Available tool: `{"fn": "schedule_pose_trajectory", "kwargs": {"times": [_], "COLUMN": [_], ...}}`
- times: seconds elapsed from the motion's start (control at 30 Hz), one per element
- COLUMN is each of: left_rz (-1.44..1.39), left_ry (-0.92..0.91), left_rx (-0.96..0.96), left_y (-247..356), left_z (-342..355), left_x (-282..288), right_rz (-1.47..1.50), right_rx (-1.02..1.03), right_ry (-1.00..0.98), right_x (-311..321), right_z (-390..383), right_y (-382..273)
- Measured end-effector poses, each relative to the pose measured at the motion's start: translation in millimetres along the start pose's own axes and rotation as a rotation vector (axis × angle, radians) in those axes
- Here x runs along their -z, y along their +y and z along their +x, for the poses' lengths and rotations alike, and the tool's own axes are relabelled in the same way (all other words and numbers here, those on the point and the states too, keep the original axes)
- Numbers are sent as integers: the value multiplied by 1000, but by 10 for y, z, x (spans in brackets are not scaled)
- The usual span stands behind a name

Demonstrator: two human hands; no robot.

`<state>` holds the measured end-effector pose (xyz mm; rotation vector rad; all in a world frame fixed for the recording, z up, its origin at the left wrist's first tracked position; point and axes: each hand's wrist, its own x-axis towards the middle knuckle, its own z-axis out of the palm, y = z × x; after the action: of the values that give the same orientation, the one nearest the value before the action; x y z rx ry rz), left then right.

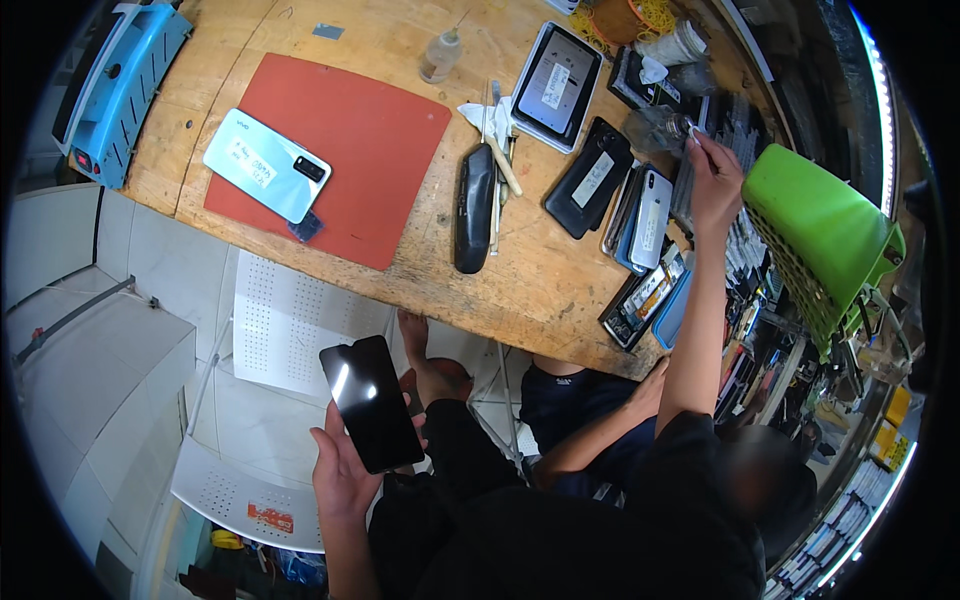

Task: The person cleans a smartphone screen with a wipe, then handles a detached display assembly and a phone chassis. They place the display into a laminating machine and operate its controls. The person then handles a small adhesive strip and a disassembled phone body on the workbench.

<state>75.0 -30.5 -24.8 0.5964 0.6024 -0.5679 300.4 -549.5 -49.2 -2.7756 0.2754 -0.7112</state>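
Note:
My left hand (341, 458) grips a black smartphone (371, 403) at the lower centre, its glossy face up, thumb along the left side and fingertips at the right edge. I cannot make out my right hand. On the table (250, 25) above lies a red-orange mat (333, 120) carrying a pale blue phone (250, 155) with a handwritten label and a small dark piece. Beside the mat are a black case (473, 210), thin tools (502, 165) and a small bottle (441, 55).
A person at the right, apparently a co-worker, reaches a hand (715, 180) into clutter near stacked phones (650, 215), their other hand low by the table edge. A tablet (555, 85), green basket (810, 225) and blue machine (125, 95) surround the work area. White perforated seats (275, 310) stand below.

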Motion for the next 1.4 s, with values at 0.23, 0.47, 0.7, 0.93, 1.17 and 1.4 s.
{"fn": "schedule_pose_trajectory", "kwargs": {"times": [0.23,0.47,0.7,0.93,1.17,1.4], "left_rz": [-11,-2,-1,33,-46,-417], "left_ry": [0,31,25,-9,-89,-269], "left_rx": [-1,-6,-6,-38,-14,32], "left_y": [-25,-64,-76,-22,156,527], "left_z": [-11,-28,-24,26,93,98], "left_x": [0,24,25,61,79,22], "right_rz": [4,28,-69,-228,-157,421], "right_rx": [19,-18,-106,247,224,-163], "right_ry": [20,-34,-63,-61,-22,-179], "right_x": [-7,6,71,102,214,304], "right_z": [14,42,91,188,203,-863], "right_y": [6,10,-36,-81,-34,-1670]}}
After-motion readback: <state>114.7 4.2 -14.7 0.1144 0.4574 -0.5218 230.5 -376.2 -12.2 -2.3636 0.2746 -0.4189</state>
